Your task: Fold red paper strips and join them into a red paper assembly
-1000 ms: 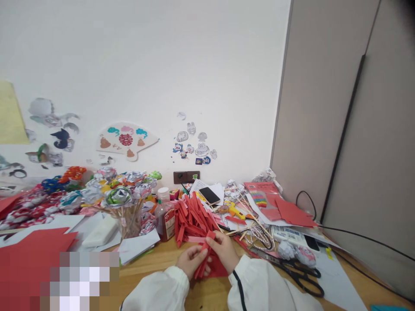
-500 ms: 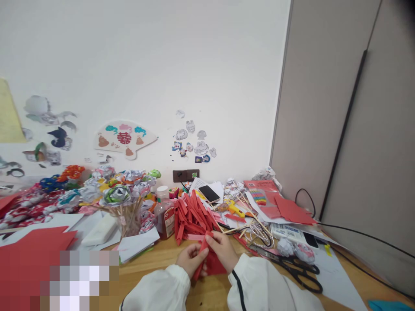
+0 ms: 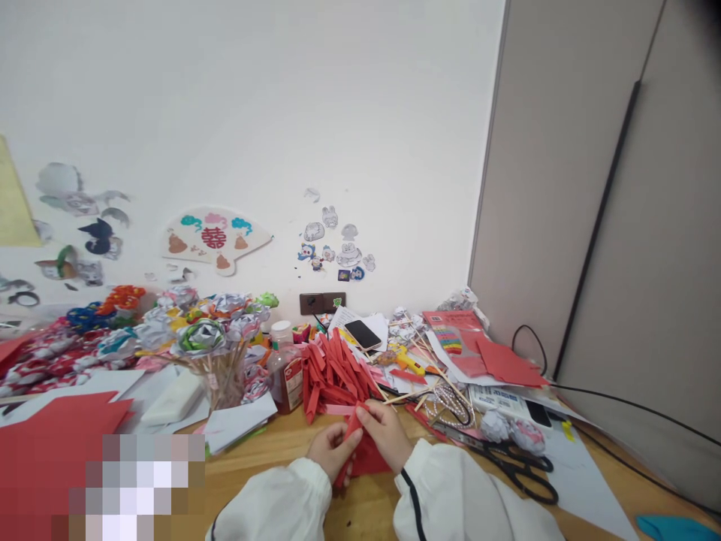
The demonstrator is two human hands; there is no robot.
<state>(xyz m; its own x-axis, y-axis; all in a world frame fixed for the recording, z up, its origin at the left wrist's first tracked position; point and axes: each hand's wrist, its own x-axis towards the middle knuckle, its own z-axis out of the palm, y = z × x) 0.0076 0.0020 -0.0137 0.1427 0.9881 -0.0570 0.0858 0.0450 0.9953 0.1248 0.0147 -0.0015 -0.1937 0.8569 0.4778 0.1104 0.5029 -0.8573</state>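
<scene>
Resting between both hands (image 3: 360, 445) — red paper (image 3: 366, 456).

A: Your wooden table (image 3: 270, 454) was crowded. You had a jar of paper flowers (image 3: 217, 361) on sticks at the left. A red-labelled bottle (image 3: 286, 372) stood just beside it, and a heap of folded red strips (image 3: 332, 376) lay next to that.

B: You also had a dark phone (image 3: 363, 334) lying behind the heap, near the wall socket (image 3: 322, 303). A yellow glue gun (image 3: 408, 363) sat among loose sticks to the phone's right.

A: Black scissors (image 3: 521, 469) lay at your right, near two crumpled paper balls (image 3: 507, 430). Red sheets (image 3: 50, 436) were stacked at your far left.

B: On the wall you had a fan-shaped cutout (image 3: 214, 239) and, above the socket, a cluster of cartoon stickers (image 3: 335, 252).
</scene>
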